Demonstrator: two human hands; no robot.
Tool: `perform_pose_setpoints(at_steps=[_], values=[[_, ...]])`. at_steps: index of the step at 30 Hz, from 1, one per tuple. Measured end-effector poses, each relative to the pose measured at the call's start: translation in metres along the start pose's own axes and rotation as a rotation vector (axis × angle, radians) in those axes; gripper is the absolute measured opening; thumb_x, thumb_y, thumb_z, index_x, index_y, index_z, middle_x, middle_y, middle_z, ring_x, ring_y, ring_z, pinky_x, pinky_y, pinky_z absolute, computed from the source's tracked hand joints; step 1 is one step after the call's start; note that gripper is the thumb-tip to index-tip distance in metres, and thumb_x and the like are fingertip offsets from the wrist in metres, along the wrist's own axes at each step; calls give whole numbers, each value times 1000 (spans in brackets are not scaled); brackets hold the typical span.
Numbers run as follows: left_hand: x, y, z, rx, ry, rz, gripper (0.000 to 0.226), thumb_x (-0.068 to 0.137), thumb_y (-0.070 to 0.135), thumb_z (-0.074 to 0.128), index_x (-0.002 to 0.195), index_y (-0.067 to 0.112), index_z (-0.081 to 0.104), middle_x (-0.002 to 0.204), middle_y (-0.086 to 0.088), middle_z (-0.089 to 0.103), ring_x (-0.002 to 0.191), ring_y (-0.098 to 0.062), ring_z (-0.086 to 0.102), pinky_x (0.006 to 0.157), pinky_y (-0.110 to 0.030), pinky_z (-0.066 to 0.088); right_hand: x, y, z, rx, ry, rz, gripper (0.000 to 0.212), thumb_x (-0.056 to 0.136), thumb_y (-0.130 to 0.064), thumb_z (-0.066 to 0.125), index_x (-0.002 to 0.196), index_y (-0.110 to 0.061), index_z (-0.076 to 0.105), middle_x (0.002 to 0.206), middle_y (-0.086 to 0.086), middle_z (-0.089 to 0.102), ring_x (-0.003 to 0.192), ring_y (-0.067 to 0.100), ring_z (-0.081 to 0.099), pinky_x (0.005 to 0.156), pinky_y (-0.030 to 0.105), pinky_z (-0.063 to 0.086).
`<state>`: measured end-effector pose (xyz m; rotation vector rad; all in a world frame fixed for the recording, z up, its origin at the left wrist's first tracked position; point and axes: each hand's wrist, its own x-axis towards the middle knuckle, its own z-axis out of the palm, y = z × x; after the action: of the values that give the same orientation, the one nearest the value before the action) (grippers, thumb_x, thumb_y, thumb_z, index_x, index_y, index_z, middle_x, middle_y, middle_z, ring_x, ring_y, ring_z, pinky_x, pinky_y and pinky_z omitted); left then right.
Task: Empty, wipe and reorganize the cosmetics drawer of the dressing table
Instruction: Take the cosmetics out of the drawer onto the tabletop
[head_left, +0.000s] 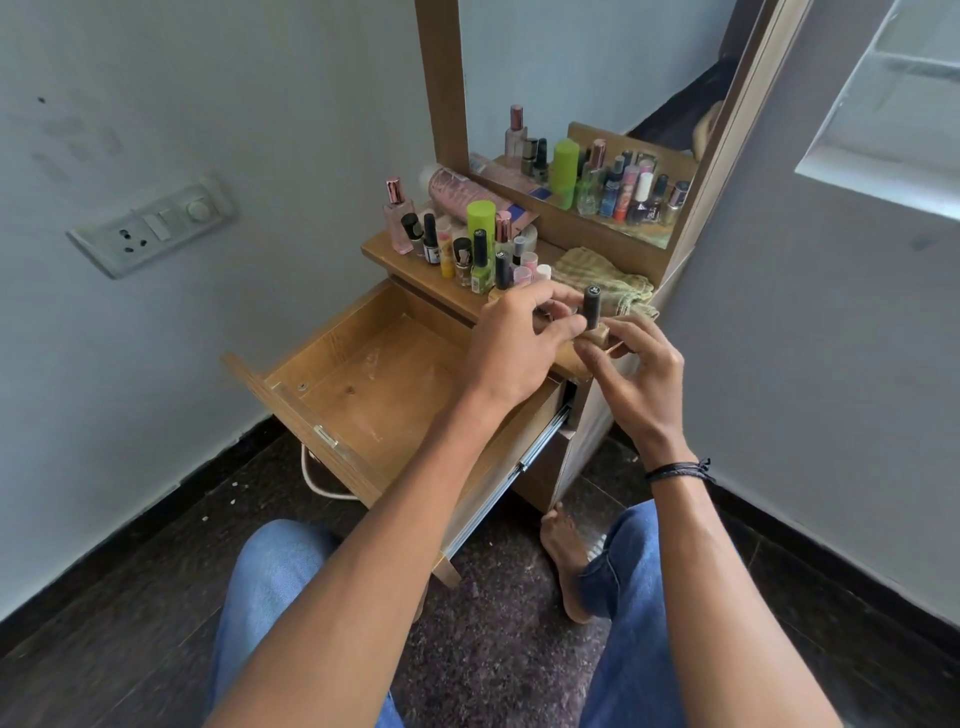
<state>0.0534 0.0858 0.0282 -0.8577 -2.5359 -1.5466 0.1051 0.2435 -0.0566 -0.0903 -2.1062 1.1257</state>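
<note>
Fingers of the right hand (641, 364) are curled under and round the pale base of a nail polish bottle (591, 312), holding it upright with its black cap on top. It sits just above the front edge of the shelf (379, 252). The left hand (519, 343) reaches in from the other side with bent fingers, and its thumb tip lies against the bottle's neck. I cannot tell whether that hand grips the bottle or only steadies it.

The drawer (363, 395) below is pulled fully out and has nothing in it. Its wooden floor shows pale smears and specks. A crowded row of bottles (467, 249) stands on the shelf, and a folded green cloth (597, 275) lies just behind the held bottle.

Emptying looks as good as finished, and this bottle seems to be the last piece to find a place. The marks on the drawer floor suggest the wiping is not yet done.

The next move calls for setting the bottle down upright in the narrow free strip at the shelf's front. It must not knock the small bottles beside it. One hand then has to come free and take the cloth down into the drawer.
</note>
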Motion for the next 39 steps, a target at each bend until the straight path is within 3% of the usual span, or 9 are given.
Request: perform_pose_setpoints(at_steps=[4,11,13,16,19,25,33,36,39], values=[[-5,-25,1,54,89,-102,21,88,10,75,107,20,74,98,6,71,83,-4,68,67,-7,51,1,15,-2,-75,-147,84,29,87,-33,81,106,-11,78,99,-5,63,95,18,55,81,35,47],[-13,-44,16,48,82,-238,22,89,12,75,109,18,73,96,7,73,81,-4,69,70,-16,55,2,13,3,-57,-96,169,34,77,-30,87,108,-19,76,98,-5,72,91,13,61,81,21,49],[-14,-46,20,46,75,-262,22,89,13,74,110,19,73,96,9,73,82,-1,69,68,-9,51,3,12,4,-50,-79,196,36,77,-29,87,110,-22,76,100,-2,72,89,9,64,82,17,49],[-14,-48,23,35,86,-288,23,89,14,74,111,20,73,96,11,74,82,3,68,65,0,45,3,8,7,-68,-62,227,42,81,-25,84,120,-31,72,98,-14,66,95,16,65,87,27,52],[-13,-49,24,30,96,-296,24,89,13,73,111,21,73,95,12,74,82,4,68,64,1,44,4,7,9,-130,-83,187,43,87,-21,80,128,-22,70,102,-28,60,103,23,59,87,36,50],[-10,-48,28,24,78,-257,27,88,12,73,114,20,74,100,10,75,85,1,68,71,-6,50,5,10,12,-183,-91,203,43,93,-19,75,134,-17,66,117,-6,70,111,19,53,92,31,44],[-14,-49,32,-3,83,-240,32,89,11,73,120,17,72,110,4,73,90,-2,68,76,-15,57,7,8,9,-152,-116,217,49,91,-15,76,139,-20,63,115,-11,68,106,17,62,94,29,50],[-21,-48,29,-31,87,-241,33,90,9,71,122,16,70,112,4,71,92,-3,67,70,-4,49,8,8,1,-64,-91,204,46,88,-9,78,131,-18,68,106,-6,73,94,9,70,91,21,55],[-30,-47,23,-32,100,-228,32,91,7,70,121,17,70,111,4,69,94,-3,66,75,-10,54,11,6,-9,-66,33,120,22,88,-12,79,109,-11,77,98,-2,74,86,14,70,80,19,56]])
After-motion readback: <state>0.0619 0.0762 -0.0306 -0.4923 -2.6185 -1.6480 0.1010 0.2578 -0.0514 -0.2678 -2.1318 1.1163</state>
